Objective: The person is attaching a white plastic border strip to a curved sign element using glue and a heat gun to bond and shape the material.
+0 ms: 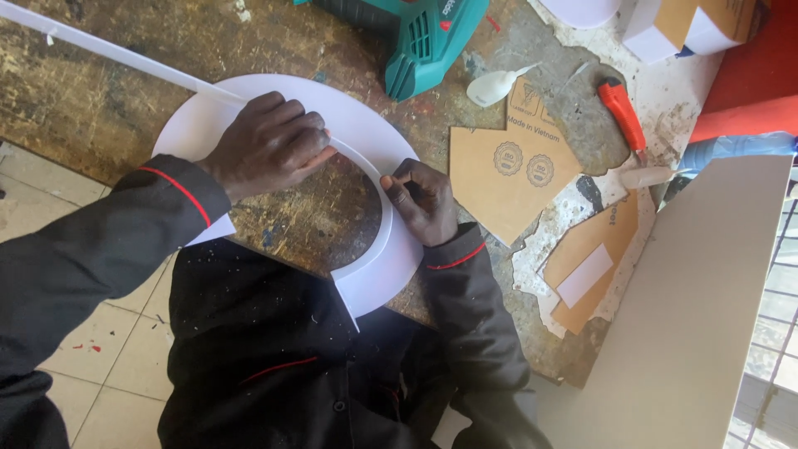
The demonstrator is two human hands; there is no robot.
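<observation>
Black sleeves (100, 249), hands on white arc (366, 133)

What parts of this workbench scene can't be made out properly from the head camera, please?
- White curved card piece: part lies under the left hand; the head view doesn't show the fingertips' contact.
- Thin white strip: its far end is cut off by the frame's left edge.
- Green power tool: cropped by the top edge.
- Right hand: its fingertips curl under, so the grip is unclear.

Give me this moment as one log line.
left hand: pressing white strip | right hand: on white arc board | worn workbench
</observation>
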